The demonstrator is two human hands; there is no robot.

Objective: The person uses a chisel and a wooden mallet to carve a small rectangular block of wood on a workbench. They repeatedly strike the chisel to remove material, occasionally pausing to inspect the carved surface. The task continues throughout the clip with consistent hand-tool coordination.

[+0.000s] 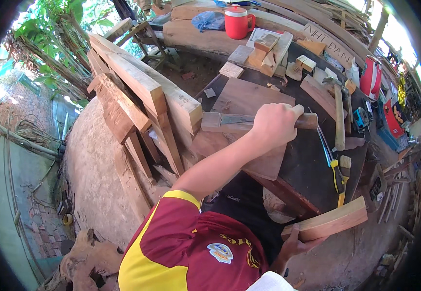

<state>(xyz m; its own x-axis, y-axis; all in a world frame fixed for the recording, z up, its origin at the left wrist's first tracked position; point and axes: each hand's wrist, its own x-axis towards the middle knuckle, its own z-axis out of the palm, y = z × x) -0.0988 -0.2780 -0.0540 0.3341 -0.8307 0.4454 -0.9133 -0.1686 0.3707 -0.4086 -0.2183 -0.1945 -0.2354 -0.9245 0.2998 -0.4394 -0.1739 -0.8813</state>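
My left hand (274,125) is closed around a chisel whose wooden handle (308,121) sticks out to the right. Its flat grey blade (234,119) points left over a narrow wooden block (211,122); whether blade and block touch, I cannot tell. Beneath them, a flat brown board (264,160) lies on the dark table (307,177). Low on the right, beyond the table's near edge, my right hand (295,245) grips a thick, pale wood block (329,220) from below, holding it tilted. Most of its fingers are hidden by the block.
Long timber beams (137,82) lean at the left. A hammer (339,111), yellow-handled pliers (336,174) and a brush (345,169) lie at the table's right. Wood offcuts (268,53) crowd the far side, with a red mug (237,23) behind on a log.
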